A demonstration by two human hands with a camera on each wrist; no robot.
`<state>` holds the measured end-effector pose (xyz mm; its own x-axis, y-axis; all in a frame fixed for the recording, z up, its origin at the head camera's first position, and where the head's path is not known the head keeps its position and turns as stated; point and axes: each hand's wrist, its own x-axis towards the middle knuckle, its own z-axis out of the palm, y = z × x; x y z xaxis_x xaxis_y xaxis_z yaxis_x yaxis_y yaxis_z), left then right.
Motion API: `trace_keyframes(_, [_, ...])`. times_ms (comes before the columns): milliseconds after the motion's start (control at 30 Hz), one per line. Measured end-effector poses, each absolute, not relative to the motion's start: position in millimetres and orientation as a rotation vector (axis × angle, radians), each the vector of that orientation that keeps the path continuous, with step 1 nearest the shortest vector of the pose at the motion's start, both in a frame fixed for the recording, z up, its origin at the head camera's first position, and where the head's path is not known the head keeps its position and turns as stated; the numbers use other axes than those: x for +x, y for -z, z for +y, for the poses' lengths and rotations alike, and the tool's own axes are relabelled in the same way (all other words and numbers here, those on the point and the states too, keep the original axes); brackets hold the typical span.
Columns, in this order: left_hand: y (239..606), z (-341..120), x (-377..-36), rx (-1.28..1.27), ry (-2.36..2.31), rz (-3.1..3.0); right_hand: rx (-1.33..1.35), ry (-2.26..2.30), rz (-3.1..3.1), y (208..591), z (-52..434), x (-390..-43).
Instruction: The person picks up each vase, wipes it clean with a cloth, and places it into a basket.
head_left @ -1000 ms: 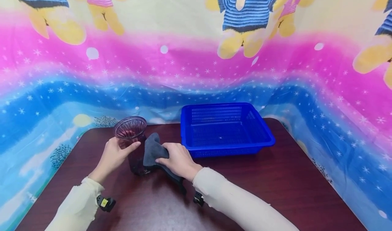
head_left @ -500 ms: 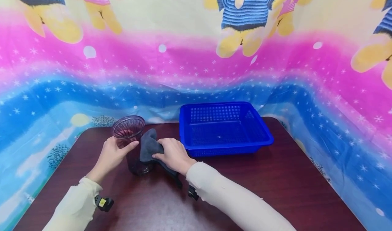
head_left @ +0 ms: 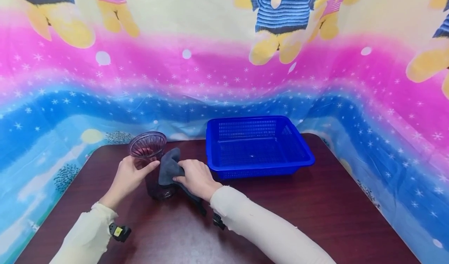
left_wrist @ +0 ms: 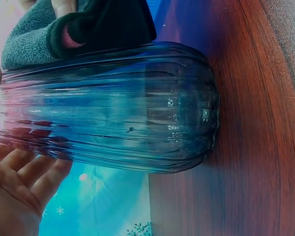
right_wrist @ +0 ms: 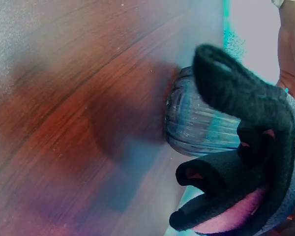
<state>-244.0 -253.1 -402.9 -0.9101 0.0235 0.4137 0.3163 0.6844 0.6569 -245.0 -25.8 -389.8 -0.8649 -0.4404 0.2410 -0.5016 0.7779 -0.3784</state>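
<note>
Vase (left_wrist: 118, 110) is gripped high up by left hand (head_left: 130, 174), near blue basket (head_left: 263, 166); cloth (head_left: 169, 170), pinched by right hand (head_left: 197, 177), has been shifted slightly farther onto vase's side; wiping contact is judged established.

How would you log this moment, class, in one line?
left hand: holds vase near top | right hand: holds cloth against vase | vase: standing on table | basket: on table
</note>
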Motion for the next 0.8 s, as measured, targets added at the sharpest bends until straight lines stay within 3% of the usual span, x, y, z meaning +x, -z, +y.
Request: trace_keyframes(800, [404,-253,-246,-0.247,1.053,-2.500,0.794,-0.488,-2.893,425,-22,-244])
